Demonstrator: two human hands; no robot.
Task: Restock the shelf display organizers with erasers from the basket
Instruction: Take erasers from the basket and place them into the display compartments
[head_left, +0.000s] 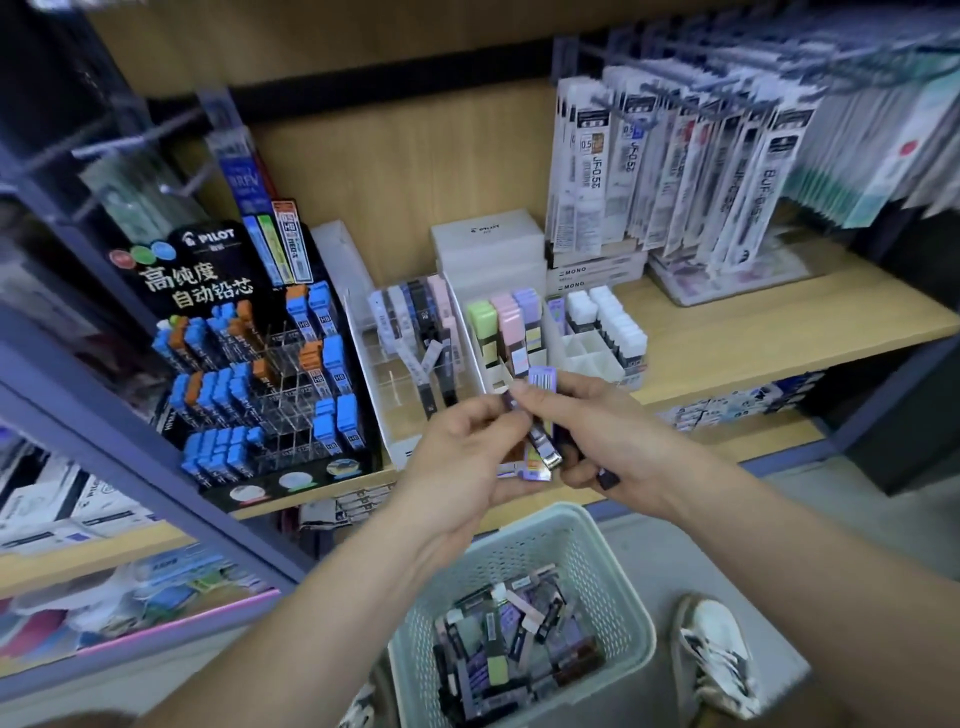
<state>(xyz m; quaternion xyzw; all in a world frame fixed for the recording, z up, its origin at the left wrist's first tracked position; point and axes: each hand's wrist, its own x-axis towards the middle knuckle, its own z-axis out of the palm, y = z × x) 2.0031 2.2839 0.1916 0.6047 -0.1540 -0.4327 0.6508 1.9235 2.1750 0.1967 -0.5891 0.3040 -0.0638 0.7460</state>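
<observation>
My left hand (462, 457) grips a small bundle of sleeved erasers (540, 457) in front of the shelf edge. My right hand (602, 436) pinches a purple eraser (543, 378) at the top of that bundle and also curls round dark erasers against its palm. Just behind the hands stands a white display organizer (480, 358) with green, pink and purple erasers in rows. To its right a second organizer (587, 358) holds white erasers with some cells bare. Below the hands, on the floor, a pale green perforated basket (618, 587) contains several mixed erasers (514, 649).
A black Pilot lead-refill display (249, 364) stands on the wooden shelf (779, 332) at the left, beside a clear tray of refills (410, 353). Pen refill packs (675, 171) hang on hooks at the upper right. A shoe (714, 654) stands right of the basket.
</observation>
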